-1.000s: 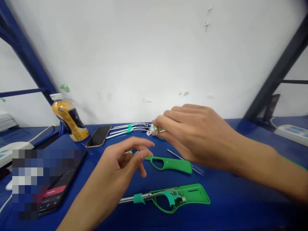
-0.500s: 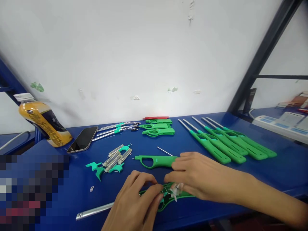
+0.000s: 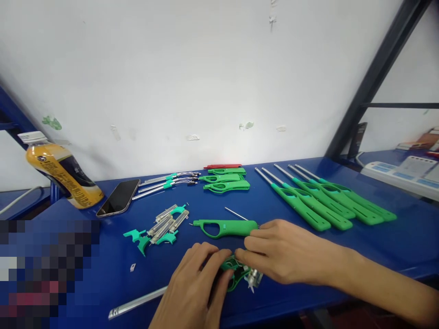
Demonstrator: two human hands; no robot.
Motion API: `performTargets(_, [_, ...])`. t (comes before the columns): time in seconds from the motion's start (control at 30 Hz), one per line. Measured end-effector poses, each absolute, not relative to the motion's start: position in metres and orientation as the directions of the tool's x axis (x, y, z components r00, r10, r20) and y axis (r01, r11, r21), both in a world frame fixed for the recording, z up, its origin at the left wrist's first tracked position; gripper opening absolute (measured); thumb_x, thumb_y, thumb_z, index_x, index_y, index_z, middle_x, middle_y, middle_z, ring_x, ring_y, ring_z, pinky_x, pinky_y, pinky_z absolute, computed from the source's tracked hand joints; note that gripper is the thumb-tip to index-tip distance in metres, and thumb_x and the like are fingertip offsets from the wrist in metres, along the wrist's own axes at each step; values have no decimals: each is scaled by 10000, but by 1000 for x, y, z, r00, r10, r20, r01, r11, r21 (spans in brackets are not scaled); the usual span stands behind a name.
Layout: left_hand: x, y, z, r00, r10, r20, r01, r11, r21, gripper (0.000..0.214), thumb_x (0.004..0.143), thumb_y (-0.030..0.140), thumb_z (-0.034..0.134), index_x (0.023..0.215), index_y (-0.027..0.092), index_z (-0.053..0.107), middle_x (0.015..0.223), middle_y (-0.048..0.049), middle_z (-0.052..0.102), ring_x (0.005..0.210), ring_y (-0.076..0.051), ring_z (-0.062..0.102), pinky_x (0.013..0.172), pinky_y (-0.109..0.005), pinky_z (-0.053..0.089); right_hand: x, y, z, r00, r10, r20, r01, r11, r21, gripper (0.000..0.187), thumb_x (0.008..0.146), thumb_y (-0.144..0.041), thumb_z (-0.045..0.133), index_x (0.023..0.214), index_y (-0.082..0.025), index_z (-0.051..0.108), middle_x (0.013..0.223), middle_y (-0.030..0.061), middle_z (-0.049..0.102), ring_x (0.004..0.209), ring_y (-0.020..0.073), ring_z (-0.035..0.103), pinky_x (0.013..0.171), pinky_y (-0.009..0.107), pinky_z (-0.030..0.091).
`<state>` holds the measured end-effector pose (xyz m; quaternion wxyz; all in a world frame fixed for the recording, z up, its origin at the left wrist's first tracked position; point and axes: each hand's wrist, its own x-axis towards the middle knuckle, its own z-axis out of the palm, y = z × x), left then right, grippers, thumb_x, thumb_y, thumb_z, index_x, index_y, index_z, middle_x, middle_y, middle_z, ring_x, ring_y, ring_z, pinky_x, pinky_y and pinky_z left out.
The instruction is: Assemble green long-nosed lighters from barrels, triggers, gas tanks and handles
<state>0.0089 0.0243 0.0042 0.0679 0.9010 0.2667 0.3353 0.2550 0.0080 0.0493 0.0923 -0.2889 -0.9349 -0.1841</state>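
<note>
My left hand [image 3: 195,285] is closed on a green lighter half-shell [image 3: 236,274] lying near the front edge of the blue table [image 3: 343,256]; a metal tube [image 3: 137,303] sticks out from it to the left. My right hand [image 3: 277,253] pinches a small clear and metal part [image 3: 255,276] against the right end of that shell. Just behind my hands lies a second green handle shell [image 3: 224,227].
Several finished green lighters [image 3: 322,201] lie in a row at the right. Green shells [image 3: 226,180] and metal tubes [image 3: 168,181] sit at the back. A heap of teal triggers and metal parts [image 3: 159,228], a phone [image 3: 118,197] and an orange bottle [image 3: 61,171] are at the left.
My view swung down and left. Both hands dropped from mid-air to the front shell; the right brought the small part to it and the left closed on it.
</note>
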Motion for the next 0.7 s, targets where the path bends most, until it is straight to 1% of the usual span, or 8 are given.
performTargets(0.13, [15,28,4,636,518,571,445,-852,277,196,1047,134,529,1171,240,636,994,-38,673,823,-194,674,726,-325,607,256,9,51,-791,522,318,598,771,219,234,1112,-188,495,983,-195,690,726,-29,606,597,145,490,524,337,268])
performTargets(0.2, [17,30,3,635,527,565,460,-845,272,171,1054,128,521,1094,236,648,982,-36,664,812,-187,663,724,-321,593,257,9,53,-766,565,307,618,779,107,199,1107,-233,523,1034,-196,704,758,-21,651,627,138,550,542,326,290])
performTargets(0.27, [18,30,1,631,534,563,464,-841,277,183,1059,117,505,1060,230,649,988,-39,666,819,-185,664,740,-320,591,258,7,57,-702,660,267,673,737,-54,141,1070,-253,584,1134,-214,704,867,-6,730,718,142,647,598,307,352])
performTargets(0.33, [17,30,0,627,530,571,464,-843,274,201,1062,112,492,1094,229,652,995,-41,674,826,-187,669,750,-320,594,260,6,62,-609,761,224,735,648,-199,245,1020,-327,658,1251,-249,672,1038,13,783,850,176,719,693,306,418])
performTargets(0.4, [15,30,-1,630,526,571,467,-844,263,228,1065,114,493,1179,239,645,1007,-38,685,840,-189,675,773,-322,601,261,4,65,-545,819,181,767,574,-287,398,990,-449,691,1339,-267,625,1185,42,780,950,227,739,787,335,456])
performTargets(0.47, [15,31,1,637,526,564,468,-845,259,254,1068,122,503,1245,252,630,1022,-32,693,853,-184,680,802,-321,602,261,4,65,-543,824,160,756,563,-333,381,1032,-489,624,1333,-257,610,1208,56,771,975,243,737,827,353,459])
performTargets(0.57, [16,31,3,640,530,557,462,-844,273,237,1074,127,507,1228,257,631,1026,-27,690,858,-173,678,823,-315,596,260,5,60,-582,801,138,728,589,-350,236,1121,-368,454,1210,-246,635,1097,32,765,925,212,726,781,330,428])
performTargets(0.7, [18,30,5,625,506,594,446,-856,259,201,1055,117,525,1170,237,638,1003,-31,688,849,-174,677,794,-314,597,258,7,51,-614,780,121,722,617,-313,241,1126,-343,426,1074,-232,634,958,7,738,790,186,689,670,318,359])
